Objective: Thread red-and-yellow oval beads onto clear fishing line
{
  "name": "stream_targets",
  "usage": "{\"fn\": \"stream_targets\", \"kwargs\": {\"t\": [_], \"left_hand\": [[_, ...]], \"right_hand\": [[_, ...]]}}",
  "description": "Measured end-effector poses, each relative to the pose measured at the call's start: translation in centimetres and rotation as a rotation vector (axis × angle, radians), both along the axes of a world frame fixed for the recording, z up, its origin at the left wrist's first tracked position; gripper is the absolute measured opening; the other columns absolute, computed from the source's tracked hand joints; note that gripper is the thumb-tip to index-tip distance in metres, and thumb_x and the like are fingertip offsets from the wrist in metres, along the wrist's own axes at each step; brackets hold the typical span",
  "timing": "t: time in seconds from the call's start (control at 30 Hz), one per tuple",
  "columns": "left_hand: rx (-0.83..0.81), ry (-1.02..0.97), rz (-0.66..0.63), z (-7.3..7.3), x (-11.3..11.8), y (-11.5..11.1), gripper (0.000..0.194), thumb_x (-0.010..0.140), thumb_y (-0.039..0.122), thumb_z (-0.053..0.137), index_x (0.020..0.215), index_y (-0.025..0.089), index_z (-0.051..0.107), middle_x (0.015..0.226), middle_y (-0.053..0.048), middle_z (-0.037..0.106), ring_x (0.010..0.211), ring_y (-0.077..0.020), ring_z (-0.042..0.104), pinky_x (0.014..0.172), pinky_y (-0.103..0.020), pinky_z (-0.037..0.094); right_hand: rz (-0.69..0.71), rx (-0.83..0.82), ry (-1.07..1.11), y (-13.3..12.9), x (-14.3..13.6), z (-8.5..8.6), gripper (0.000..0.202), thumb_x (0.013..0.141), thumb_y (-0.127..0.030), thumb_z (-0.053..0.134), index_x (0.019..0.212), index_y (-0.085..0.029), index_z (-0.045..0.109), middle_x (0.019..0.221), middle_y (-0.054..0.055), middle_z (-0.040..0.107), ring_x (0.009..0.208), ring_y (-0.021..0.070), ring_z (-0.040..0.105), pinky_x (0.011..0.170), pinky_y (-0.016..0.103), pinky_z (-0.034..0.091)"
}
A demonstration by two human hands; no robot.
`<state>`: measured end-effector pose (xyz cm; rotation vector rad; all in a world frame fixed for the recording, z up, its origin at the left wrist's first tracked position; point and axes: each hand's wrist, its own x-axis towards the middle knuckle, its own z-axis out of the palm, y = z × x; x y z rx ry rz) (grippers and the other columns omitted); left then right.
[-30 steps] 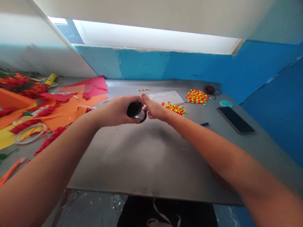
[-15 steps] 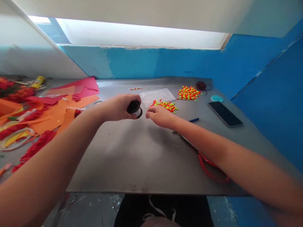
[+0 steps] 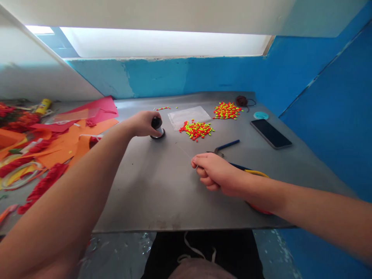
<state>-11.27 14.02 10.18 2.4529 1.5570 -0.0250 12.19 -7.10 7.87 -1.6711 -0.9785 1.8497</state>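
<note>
My left hand [image 3: 145,123] is wrapped round a black-ended spool [image 3: 158,130] that stands on the grey table [image 3: 151,197]. My right hand [image 3: 210,170] is closed, its thumb and forefinger pinching a thin clear thread [image 3: 184,151] that runs up and left toward the spool. Beyond my right hand lies a pile of red and yellow-green beads [image 3: 197,130], against a clear plastic bag [image 3: 188,115]. A blue-handled tool [image 3: 228,145] sits just behind my right hand.
At the back right are another bead pile [image 3: 227,111], brown cord [image 3: 241,101], a light-blue disc [image 3: 260,115] and a phone [image 3: 271,133]. Red and yellow handles [image 3: 257,173] lie partly under my right forearm. Orange and red craft pieces [image 3: 72,135] cover the left side.
My right hand has moved away from the spool, toward me and to the right, with thread stretched from it. My left hand has lowered the spool onto the table, slightly left.
</note>
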Motion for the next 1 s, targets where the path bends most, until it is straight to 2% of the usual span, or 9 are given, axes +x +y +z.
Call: {"fn": "stream_targets", "kwargs": {"t": [0.1, 0.17, 0.2, 0.27, 0.33, 0.53, 0.73, 0.87, 1.0], "left_hand": [[-0.002, 0.042, 0.021, -0.3, 0.9, 0.7, 0.067, 0.066, 0.042, 0.082, 0.129, 0.024, 0.071, 0.119, -0.011, 0.078, 0.100, -0.0309, 0.073, 0.076, -0.036, 0.054], [0.000, 0.074, 0.038, -0.5, 1.5, 0.9, 0.067, 0.064, 0.039, 0.082, 0.130, 0.024, 0.072, 0.120, -0.011, 0.078, 0.103, -0.0324, 0.073, 0.077, -0.037, 0.054], [-0.003, 0.091, 0.048, -0.5, 1.8, 1.0, 0.067, 0.064, 0.038, 0.082, 0.129, 0.024, 0.073, 0.120, -0.012, 0.078, 0.103, -0.0331, 0.073, 0.078, -0.037, 0.054], [-0.014, 0.128, 0.072, -0.6, 2.2, 1.4, 0.068, 0.062, 0.036, 0.082, 0.129, 0.024, 0.073, 0.121, -0.012, 0.078, 0.105, -0.0345, 0.073, 0.078, -0.037, 0.054], [-0.030, 0.165, 0.100, -0.7, 2.7, 1.9, 0.070, 0.061, 0.034, 0.082, 0.129, 0.023, 0.073, 0.123, -0.013, 0.078, 0.108, -0.0362, 0.073, 0.078, -0.037, 0.055], [-0.155, 0.214, 0.220, -0.8, 4.0, 4.1, 0.070, 0.057, 0.032, 0.085, 0.125, 0.022, 0.075, 0.112, -0.012, 0.080, 0.093, -0.0329, 0.078, 0.072, -0.036, 0.057], [-0.167, 0.173, 0.315, -1.5, 4.2, 4.5, 0.076, 0.057, 0.031, 0.084, 0.131, 0.022, 0.071, 0.107, -0.012, 0.080, 0.085, -0.0314, 0.077, 0.067, -0.036, 0.058], [-0.123, 0.148, 0.313, -2.2, 4.2, 4.5, 0.075, 0.059, 0.033, 0.083, 0.132, 0.023, 0.070, 0.106, -0.014, 0.080, 0.090, -0.0345, 0.075, 0.071, -0.040, 0.059], [-0.023, 0.135, 0.327, -3.1, 4.5, 4.3, 0.078, 0.064, 0.038, 0.081, 0.139, 0.022, 0.066, 0.131, -0.020, 0.073, 0.110, -0.0396, 0.071, 0.087, -0.046, 0.060]], "right_hand": [[-0.045, -0.028, 0.066, -1.0, 0.2, -0.1, 0.042, 0.104, -0.040, 0.073, 0.141, -0.019, 0.066, 0.141, 0.012, 0.069, 0.116, 0.0282, 0.072, 0.096, 0.050, 0.063], [-0.063, -0.031, 0.104, -1.4, 0.5, -0.1, 0.035, 0.106, -0.040, 0.070, 0.133, -0.018, 0.068, 0.124, 0.009, 0.073, 0.098, 0.0221, 0.074, 0.082, 0.041, 0.065], [-0.069, -0.030, 0.120, -1.6, 0.8, -0.1, 0.027, 0.108, -0.040, 0.067, 0.123, -0.017, 0.069, 0.106, 0.005, 0.073, 0.079, 0.0162, 0.070, 0.067, 0.031, 0.062], [-0.072, -0.032, 0.152, -2.0, 1.4, 0.0, 0.021, 0.111, -0.033, 0.055, 0.097, -0.020, 0.062, 0.067, -0.007, 0.051, 0.046, 0.0068, 0.040, 0.042, 0.017, 0.034], [-0.063, -0.044, 0.184, -2.4, 2.1, 0.1, 0.029, 0.111, -0.028, 0.048, 0.083, -0.023, 0.049, 0.055, -0.012, 0.029, 0.042, 0.0057, 0.018, 0.037, 0.016, 0.015], [-0.011, -0.089, 0.271, -3.2, 4.2, 0.1, 0.031, 0.111, -0.035, 0.050, 0.083, -0.025, 0.044, 0.056, -0.013, 0.027, 0.047, 0.0070, 0.010, 0.037, 0.017, 0.010], [0.013, -0.122, 0.295, -3.1, 5.7, -0.5, 0.033, 0.112, -0.043, 0.052, 0.085, -0.025, 0.044, 0.057, -0.013, 0.028, 0.047, 0.0074, 0.010, 0.037, 0.016, 0.012], [0.021, -0.121, 0.317, -2.5, 6.6, -0.4, 0.038, 0.109, -0.048, 0.056, 0.082, -0.026, 0.041, 0.056, -0.014, 0.027, 0.046, 0.0071, 0.009, 0.036, 0.016, 0.012], [0.053, -0.121, 0.343, -2.1, 7.1, -0.6, 0.038, 0.105, -0.051, 0.062, 0.083, -0.026, 0.044, 0.055, -0.014, 0.027, 0.045, 0.0072, 0.010, 0.035, 0.016, 0.014]]}}
